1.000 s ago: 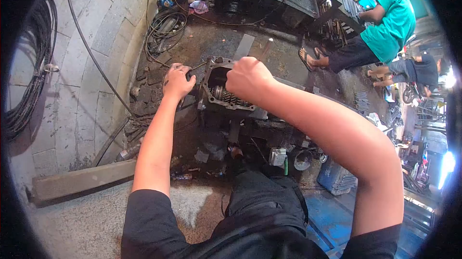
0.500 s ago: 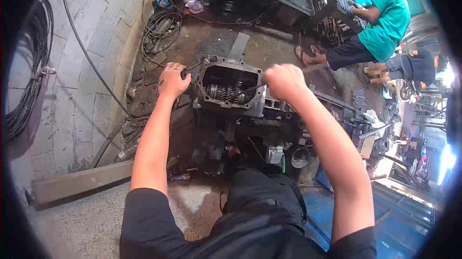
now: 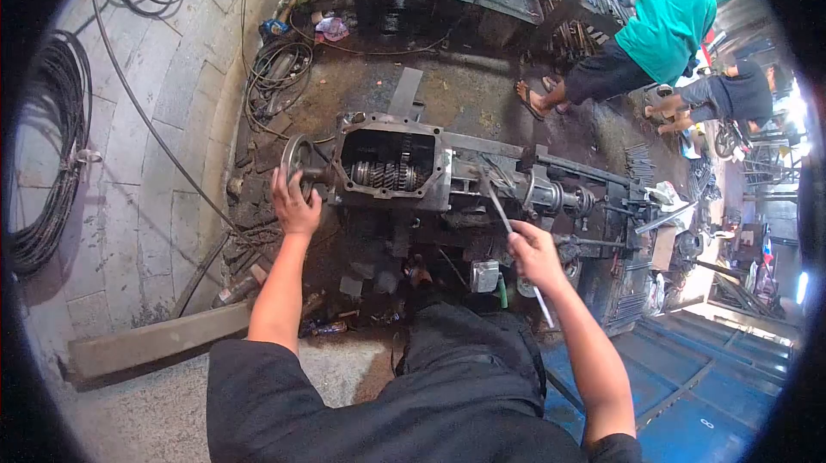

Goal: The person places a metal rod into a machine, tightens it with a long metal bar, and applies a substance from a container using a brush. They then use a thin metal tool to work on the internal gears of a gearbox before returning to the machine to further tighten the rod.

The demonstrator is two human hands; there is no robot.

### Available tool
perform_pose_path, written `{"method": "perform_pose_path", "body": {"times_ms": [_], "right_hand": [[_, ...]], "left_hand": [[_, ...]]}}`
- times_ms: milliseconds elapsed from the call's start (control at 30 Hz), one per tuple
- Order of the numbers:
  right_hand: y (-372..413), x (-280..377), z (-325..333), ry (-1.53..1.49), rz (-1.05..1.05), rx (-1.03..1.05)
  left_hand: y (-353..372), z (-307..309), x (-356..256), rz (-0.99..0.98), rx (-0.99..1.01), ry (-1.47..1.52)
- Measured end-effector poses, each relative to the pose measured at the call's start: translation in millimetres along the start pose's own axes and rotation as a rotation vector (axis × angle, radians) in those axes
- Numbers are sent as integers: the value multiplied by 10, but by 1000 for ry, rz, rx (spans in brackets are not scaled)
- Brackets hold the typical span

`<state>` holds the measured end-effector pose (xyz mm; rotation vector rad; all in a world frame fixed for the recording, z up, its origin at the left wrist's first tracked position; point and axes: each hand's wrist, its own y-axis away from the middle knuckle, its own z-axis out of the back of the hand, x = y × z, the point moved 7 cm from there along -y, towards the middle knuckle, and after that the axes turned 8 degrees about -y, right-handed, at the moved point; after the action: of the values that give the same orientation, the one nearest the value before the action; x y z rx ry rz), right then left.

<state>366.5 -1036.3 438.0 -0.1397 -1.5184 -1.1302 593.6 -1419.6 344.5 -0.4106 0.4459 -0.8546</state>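
Left hand [image 3: 294,205] is up at the round steel flange [image 3: 299,156] on the near end of the gearbox [image 3: 446,181]. The fingers lie against the disc's lower rim, though whether they actually clasp it I cannot tell. The right hand [image 3: 533,256] is closed firmly around a thin, straight metal rod [image 3: 499,213], which slants up from the fist toward the shaft side of the casing, with its tail poking out below the wrist.

The gearbox lies lengthwise on a dark, oily stand. It is a grey cast housing with its top open in a rectangular window, and a row of toothed gears [image 3: 385,175] shines inside. Grime is everywhere and the concrete floor [image 3: 155,411] is stained.

Black cable coils [image 3: 47,162] hang on the pale stone-block wall to the left, and a steel angle bar [image 3: 146,338] lies at its foot. Blue-painted metal sheet [image 3: 688,394] shows lower right. A co-worker in a teal shirt [image 3: 671,7] bends at a cluttered bench beyond.
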Motion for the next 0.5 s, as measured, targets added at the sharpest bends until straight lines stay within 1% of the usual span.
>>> {"method": "perform_pose_path", "body": {"times_ms": [33,100,133,167,233,267,300,367,400,500], "right_hand": [[-46,82,-158,-2,65,18],[-123,272,-549,-38,124,86],[-201,291,-711,-14,125,87],[-300,265,-852,9,125,88],[-643,-18,-1013,130,244,-56],[-682,24,-1111,157,279,-109],[-722,49,-1204,173,339,-139],[-690,141,-1387,298,265,-167],[-665,176,-1443,286,198,-155],[-633,184,-1352,256,203,-108]], "left_hand": [[72,23,-29,-1,-5,-3],[188,7,-39,67,48,0],[185,24,-48,110,60,-13],[153,41,-48,111,60,-17],[30,112,25,163,-19,79],[-66,165,25,144,-61,86],[-139,164,60,147,-59,81],[-268,138,129,140,-54,22],[-324,103,160,148,-32,37],[-335,13,85,133,30,-29]]}}
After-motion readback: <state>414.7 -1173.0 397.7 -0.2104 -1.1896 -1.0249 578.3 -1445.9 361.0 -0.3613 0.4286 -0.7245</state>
